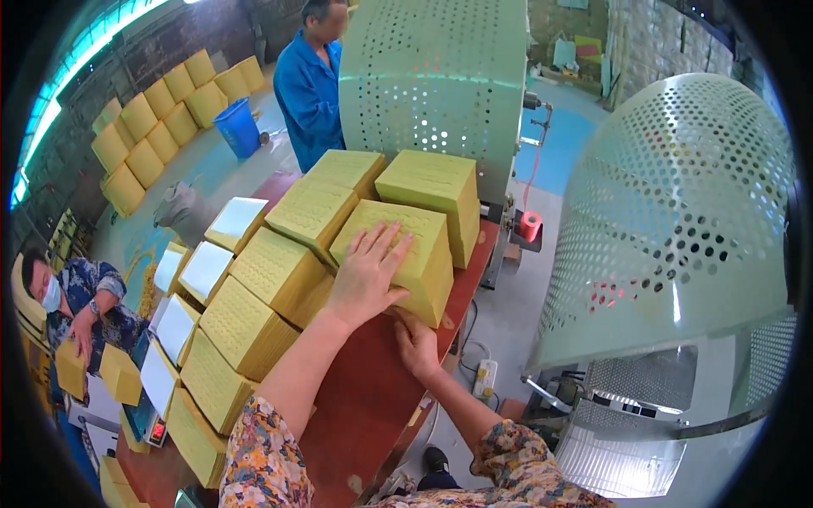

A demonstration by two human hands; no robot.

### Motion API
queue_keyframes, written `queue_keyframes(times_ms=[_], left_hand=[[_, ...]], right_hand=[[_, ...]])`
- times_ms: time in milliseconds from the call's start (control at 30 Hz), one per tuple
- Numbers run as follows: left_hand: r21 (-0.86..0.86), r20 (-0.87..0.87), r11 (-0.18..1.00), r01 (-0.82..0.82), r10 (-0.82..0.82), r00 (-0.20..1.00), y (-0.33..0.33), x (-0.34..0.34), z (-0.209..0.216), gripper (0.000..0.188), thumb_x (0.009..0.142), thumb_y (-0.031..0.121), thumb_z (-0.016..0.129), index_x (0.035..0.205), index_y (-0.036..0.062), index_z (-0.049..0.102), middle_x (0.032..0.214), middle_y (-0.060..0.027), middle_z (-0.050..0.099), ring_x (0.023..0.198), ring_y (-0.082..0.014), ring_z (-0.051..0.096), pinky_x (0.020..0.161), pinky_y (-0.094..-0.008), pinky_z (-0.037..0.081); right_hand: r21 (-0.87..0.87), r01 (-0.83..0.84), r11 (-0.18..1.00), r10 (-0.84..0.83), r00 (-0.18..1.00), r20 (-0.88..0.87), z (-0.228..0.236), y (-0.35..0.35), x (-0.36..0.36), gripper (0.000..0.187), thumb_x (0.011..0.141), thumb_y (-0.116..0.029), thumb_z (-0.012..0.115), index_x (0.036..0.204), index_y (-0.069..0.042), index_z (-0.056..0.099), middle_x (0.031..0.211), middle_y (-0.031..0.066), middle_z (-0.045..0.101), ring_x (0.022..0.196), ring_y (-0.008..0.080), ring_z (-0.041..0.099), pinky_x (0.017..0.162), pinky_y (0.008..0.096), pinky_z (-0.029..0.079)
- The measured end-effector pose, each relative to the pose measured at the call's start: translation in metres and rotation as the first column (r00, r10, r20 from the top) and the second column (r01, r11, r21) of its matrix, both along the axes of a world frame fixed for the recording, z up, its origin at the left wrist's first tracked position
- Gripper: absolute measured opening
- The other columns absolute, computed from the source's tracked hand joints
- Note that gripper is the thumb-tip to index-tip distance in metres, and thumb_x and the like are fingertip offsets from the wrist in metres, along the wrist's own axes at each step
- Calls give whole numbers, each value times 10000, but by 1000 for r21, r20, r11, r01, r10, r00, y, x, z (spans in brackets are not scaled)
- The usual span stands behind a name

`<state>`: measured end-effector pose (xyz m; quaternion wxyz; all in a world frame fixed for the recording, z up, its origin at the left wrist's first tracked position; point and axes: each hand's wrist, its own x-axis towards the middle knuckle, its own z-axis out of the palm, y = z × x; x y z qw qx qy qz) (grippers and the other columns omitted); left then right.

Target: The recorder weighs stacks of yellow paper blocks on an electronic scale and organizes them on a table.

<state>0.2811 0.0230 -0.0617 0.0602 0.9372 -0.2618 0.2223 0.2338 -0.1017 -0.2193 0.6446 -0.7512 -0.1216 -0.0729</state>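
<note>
A tall block of stacked yellow paper sheets (428, 224) with a dotted, embossed top stands near the right edge of the red table (360, 398). My left hand (368, 275) lies on its top with the fingers spread out. At the near lower corner of the same stack, my right hand (415, 343) grips the bottom edge, its fingertips partly hidden beneath the paper. Another yellow stack (432, 182) stands right behind it. Several more stacks (250, 326) lean in rows to the left of my hands, some faced with white sheets (203, 271).
Perforated green metal guards (677, 212) rise on the right and at the back (432, 85). A person in blue (309, 93) stands behind the table; another in a mask (85, 296) handles yellow blocks at left. A blue bin (237, 127) and a power strip (484, 378) are on the floor.
</note>
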Motion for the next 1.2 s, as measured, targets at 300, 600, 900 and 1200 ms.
queue_keyframes(times_ms=[300,600,900,1200], left_hand=[[-8,-7,997,77,-77,997,-2,16,4,970,596,271,898,1440,108,447,1493,-142,436,1396,-348,384,1154,-512,300],[-50,20,993,106,-105,994,4,23,-12,919,629,244,875,1424,81,443,1487,-151,434,1393,-365,384,1161,-515,296],[-395,105,918,48,-7,994,-19,-166,-14,838,775,242,756,1483,17,369,1531,-252,325,1412,-415,335,1168,-521,286],[-675,-286,337,-656,700,655,31,-556,1,610,871,106,719,1417,19,461,1367,-156,576,1164,-293,633,965,-383,519]], right_hand=[[9,20,1000,-21,996,82,-4,5,8,354,934,-84,583,1283,-21,594,1199,252,635,1151,400,602,986,440,466],[-145,33,989,-14,992,127,-31,1,15,320,933,-97,585,1233,14,608,1149,241,658,1101,366,624,962,424,475],[-517,222,827,-104,963,248,-103,-10,46,239,1013,-105,430,1161,-95,618,1091,81,635,981,187,590,795,310,499],[344,-750,566,792,610,26,107,86,-305,191,934,-41,505,1055,37,630,898,113,664,808,185,644,747,326,542]])
